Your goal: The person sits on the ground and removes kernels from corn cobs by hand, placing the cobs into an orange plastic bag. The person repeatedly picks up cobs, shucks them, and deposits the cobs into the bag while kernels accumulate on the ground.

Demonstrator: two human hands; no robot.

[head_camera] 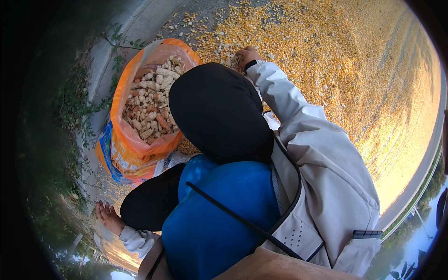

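Note:
My left hand [110, 218] is at the lower left, beside my black-clad knee, its fingers spread and nothing seen in it. At the top, my right hand [249, 54] reaches down to broken corn cob pieces [227, 52] lying among loose yellow corn kernels [322, 63]. Its fingers are bent at the pieces; whether they grip any is hidden. Between the hands, left of my knees, stands an orange plastic woven sack [120, 87] with its mouth wide open. Pale and reddish corn cob pieces [150, 105] fill much of what shows inside.
A concrete kerb [101, 63] with green creeping plants [117, 68] runs behind the sack on the left. Kernels spread widely over the paved ground to the right, with raked lines. My knees in black trousers [217, 112] are between the sack and my right sleeve.

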